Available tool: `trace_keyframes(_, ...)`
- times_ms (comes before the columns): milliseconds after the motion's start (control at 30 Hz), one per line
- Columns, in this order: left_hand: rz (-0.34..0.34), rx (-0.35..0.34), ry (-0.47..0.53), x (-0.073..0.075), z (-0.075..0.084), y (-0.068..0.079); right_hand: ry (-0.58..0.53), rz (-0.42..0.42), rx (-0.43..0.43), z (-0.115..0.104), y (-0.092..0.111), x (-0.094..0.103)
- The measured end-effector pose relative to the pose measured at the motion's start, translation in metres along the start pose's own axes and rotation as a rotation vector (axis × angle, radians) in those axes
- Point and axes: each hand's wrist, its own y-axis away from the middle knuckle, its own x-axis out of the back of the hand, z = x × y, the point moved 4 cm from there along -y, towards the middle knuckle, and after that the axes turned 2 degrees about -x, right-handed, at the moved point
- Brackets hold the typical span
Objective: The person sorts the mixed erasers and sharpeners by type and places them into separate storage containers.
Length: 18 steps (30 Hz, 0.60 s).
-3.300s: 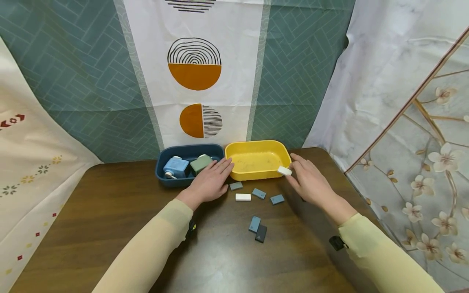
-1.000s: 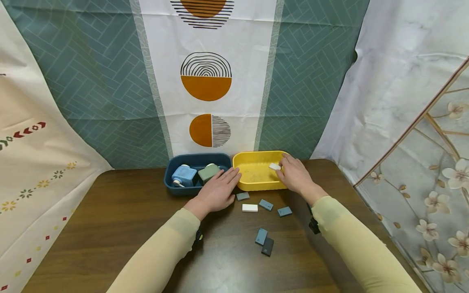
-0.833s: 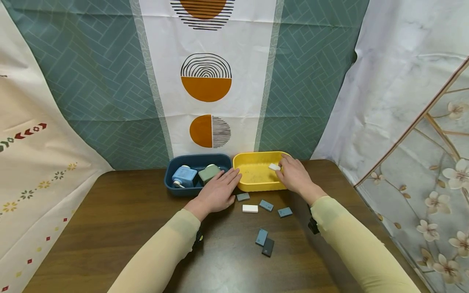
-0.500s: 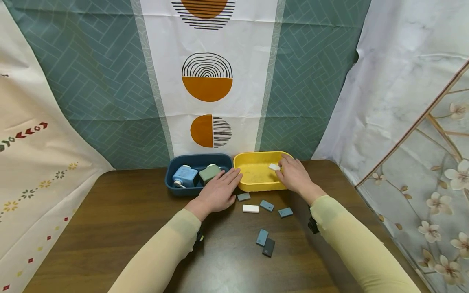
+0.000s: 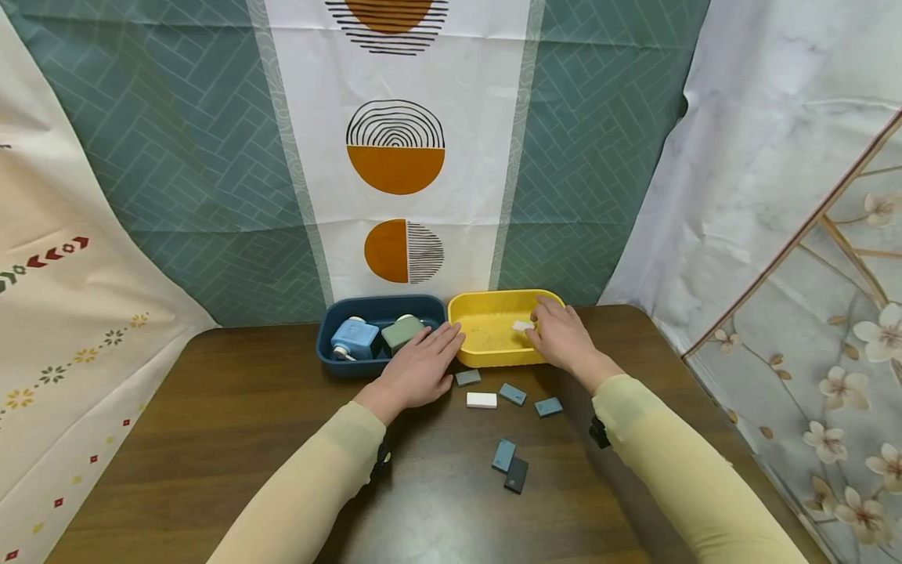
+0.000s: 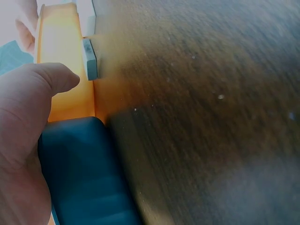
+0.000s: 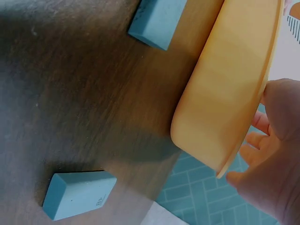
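My right hand (image 5: 560, 335) reaches over the right end of the yellow tray (image 5: 502, 359), pinching a white eraser-like block (image 5: 523, 326) at its fingertips. In the right wrist view the fingers (image 7: 255, 140) lie behind the tray's rim, and the block is hidden. My left hand (image 5: 416, 368) lies with straight fingers over the meeting corners of the yellow tray and the dark blue tray (image 5: 338, 370). A second white block (image 5: 481, 400) sits on the table, close to a grey block (image 5: 468, 377).
Blue-grey blocks (image 5: 513, 394) lie in front of the yellow tray, another blue-grey block (image 5: 503, 455) touches a black block (image 5: 516, 475) nearer me. The blue tray holds a light blue bottle (image 5: 355, 338) and a green bottle (image 5: 402, 333). A patterned cloth (image 5: 395, 180) hangs behind.
My right hand has carried the white block from the yellow tray's front right rim to inside it, then slightly left and lower just now. My left hand stays in place.
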Motion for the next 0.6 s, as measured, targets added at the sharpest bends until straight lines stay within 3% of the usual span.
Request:
trace_keyframes(300,0.005,0.002,0.004,0.001,-0.001,-0.001,-0.020,-0.011,0.000,0.006,0.010,0.012)
trace_keyframes(600,0.003,0.000,0.005,0.001,0.000,-0.001,-0.015,0.015,0.027,0.017,0.036,0.016)
